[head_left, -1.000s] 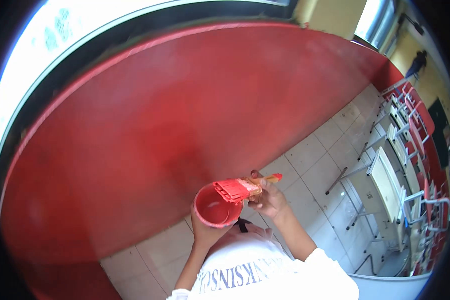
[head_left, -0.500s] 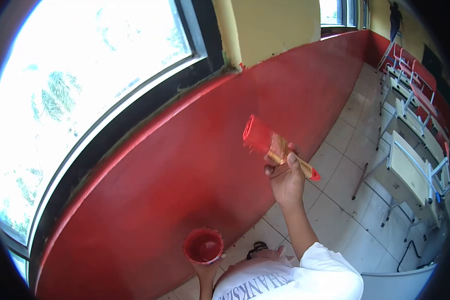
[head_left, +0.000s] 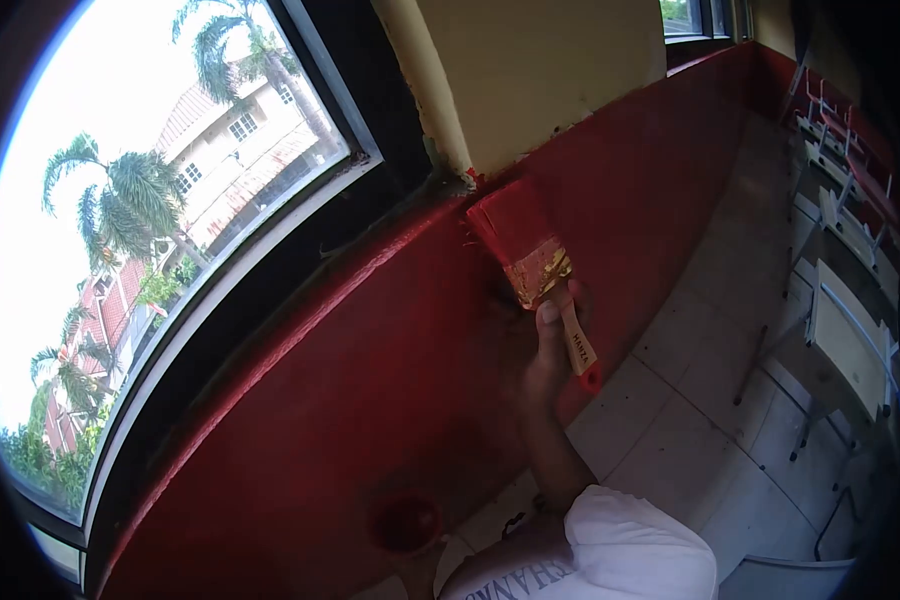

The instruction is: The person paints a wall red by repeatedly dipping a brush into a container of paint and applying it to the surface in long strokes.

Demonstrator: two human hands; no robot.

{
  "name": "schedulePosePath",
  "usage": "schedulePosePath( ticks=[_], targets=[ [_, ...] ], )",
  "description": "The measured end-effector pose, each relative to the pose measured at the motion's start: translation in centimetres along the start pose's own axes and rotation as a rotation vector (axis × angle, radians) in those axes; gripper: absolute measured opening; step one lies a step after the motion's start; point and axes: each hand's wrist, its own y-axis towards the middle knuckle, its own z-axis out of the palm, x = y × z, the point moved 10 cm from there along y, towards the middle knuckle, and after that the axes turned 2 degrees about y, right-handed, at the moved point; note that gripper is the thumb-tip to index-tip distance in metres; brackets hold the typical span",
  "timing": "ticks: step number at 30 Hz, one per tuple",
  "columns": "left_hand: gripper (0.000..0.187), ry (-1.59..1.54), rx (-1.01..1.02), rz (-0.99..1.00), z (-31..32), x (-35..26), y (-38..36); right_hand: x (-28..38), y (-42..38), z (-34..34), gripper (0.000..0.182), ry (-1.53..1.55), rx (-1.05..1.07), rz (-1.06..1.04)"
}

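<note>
My right hand (head_left: 548,335) is closed round the wooden handle of a wide paintbrush (head_left: 538,270). Red paint covers its bristles, which point up and left and overlap the top of the red wall (head_left: 370,370) near the window corner. Gold-coloured metal shows through the paint on the ferrule. Low in the view, my left hand (head_left: 417,565) holds a round red paint pot (head_left: 407,522) from below, with its mouth facing up. Most of the left hand's fingers are hidden behind the pot.
A dark-framed window (head_left: 360,165) takes up the left side. Cream-yellow wall (head_left: 540,80) rises above the red part. On the right, desks (head_left: 845,335) stand in a row on the tiled floor (head_left: 670,400), with red chairs (head_left: 870,185) farther back.
My right hand has moved the paintbrush up and left, nearer the window corner. The pot sits lower in the view, and the picture has turned darker.
</note>
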Motion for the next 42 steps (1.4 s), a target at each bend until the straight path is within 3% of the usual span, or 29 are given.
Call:
schedulePosePath(
  ticks=[7, 19, 31, 42],
  targets=[
    [0.098, 0.028, -0.004, 0.01, 0.0, 0.0, 0.6, -0.2, 0.0, 1.4, 0.039, 0.1, 0.056, 0.034],
    [0.099, 0.048, 0.018, 0.03, 0.5, 0.3, 0.8, 1.0, 0.3, 0.7, 0.037, -0.188, -0.042, 0.0],
    [0.099, 0.06, 0.041, 0.067, 0.4, 0.3, 0.7, 1.3, 0.5, 0.5, 0.032, -0.224, 0.019, -0.029],
    [0.1, 0.079, 0.068, 0.111, 0.4, 0.4, 0.3, 0.8, -0.4, -1.1, 0.034, -0.235, 0.036, 0.065]
  ],
)
